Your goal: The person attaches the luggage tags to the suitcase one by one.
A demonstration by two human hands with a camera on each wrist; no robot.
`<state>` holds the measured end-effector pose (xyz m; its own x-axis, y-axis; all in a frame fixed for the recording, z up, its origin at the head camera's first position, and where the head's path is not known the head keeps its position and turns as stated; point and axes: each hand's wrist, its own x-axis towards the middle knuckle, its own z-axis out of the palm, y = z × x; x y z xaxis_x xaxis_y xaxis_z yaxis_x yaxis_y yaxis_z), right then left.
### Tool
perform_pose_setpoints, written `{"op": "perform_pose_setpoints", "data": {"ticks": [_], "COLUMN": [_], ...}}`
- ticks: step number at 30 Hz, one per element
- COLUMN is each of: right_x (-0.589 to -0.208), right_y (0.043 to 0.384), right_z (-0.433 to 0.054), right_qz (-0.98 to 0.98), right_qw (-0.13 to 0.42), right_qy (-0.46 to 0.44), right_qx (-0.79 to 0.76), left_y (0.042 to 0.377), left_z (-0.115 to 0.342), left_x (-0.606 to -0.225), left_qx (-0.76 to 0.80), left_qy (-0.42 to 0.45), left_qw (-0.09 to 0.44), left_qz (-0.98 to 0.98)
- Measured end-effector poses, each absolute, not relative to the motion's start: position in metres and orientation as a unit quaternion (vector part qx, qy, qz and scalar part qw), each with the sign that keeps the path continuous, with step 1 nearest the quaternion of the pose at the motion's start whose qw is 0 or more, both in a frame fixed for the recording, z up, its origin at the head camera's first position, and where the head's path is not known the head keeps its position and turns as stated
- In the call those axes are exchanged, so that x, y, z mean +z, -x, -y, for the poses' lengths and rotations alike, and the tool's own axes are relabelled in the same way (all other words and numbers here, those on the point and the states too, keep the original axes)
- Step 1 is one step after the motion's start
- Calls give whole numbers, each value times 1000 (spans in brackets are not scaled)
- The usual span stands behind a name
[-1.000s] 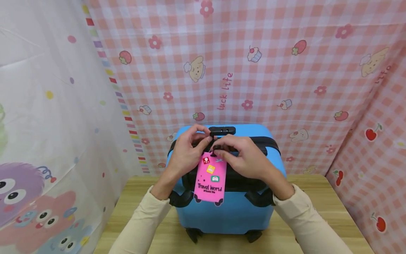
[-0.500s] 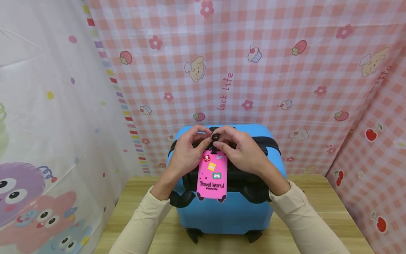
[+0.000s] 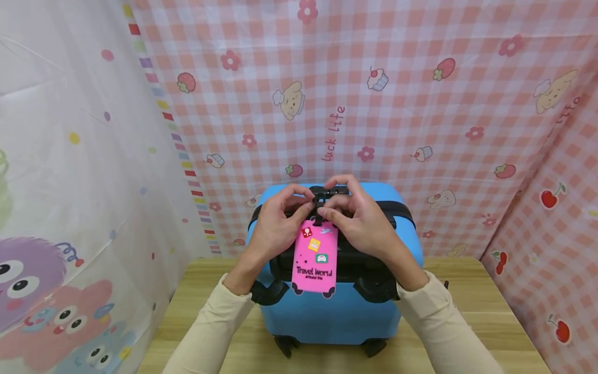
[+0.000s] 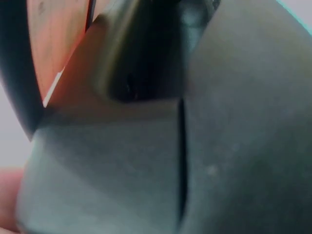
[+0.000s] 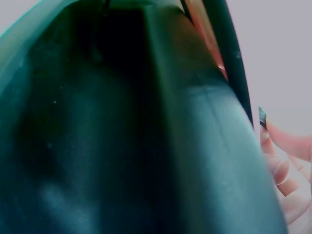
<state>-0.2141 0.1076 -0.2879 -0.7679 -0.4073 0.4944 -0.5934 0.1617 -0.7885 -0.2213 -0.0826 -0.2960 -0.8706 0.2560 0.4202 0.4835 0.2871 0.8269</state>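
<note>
A pink luggage tag (image 3: 315, 254) printed "Travel World" hangs in front of a blue suitcase (image 3: 329, 317) in the head view. Its black strap (image 3: 320, 210) rises between both hands. My left hand (image 3: 279, 223) pinches the upper strap between thumb and forefinger. From the other side my right hand (image 3: 366, 223) pinches it with the thumb and a bent finger, the index finger raised above. Part of the strap is hidden behind the fingertips. Behind the tag is the suitcase's black side handle (image 3: 348, 265). Blurred dark surfaces fill most of both wrist views.
The suitcase stands with black wheels (image 3: 286, 345) toward me on a wood-grain table (image 3: 210, 306). A black lock panel (image 3: 334, 190) sits near its far edge. Checked pink cloth (image 3: 402, 119) hangs behind and at right, a white cartoon curtain (image 3: 84, 182) at left.
The tag has shifted slightly right and up. My right hand first moved up along the strap, and its index finger has since lifted away. The left hand has stayed nearly in place.
</note>
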Motion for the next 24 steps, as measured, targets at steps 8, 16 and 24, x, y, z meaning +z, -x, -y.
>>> {"op": "perform_pose_setpoints", "data": {"ticks": [8, 16, 24], "right_x": [-290, -291, -291], "right_y": [215, 213, 213], "right_z": [-109, -109, -109], "right_qz": [755, 770, 780], "right_qw": [99, 114, 120], "right_qy": [-342, -335, -324], "right_qx": [550, 531, 522], "left_y": [221, 220, 219], "left_z": [83, 83, 82], "left_x": [-297, -297, -297], "left_qx": [-541, -540, -532], "left_qy": [242, 252, 255], "left_qw": [111, 114, 123], "left_qz": [798, 795, 798]}}
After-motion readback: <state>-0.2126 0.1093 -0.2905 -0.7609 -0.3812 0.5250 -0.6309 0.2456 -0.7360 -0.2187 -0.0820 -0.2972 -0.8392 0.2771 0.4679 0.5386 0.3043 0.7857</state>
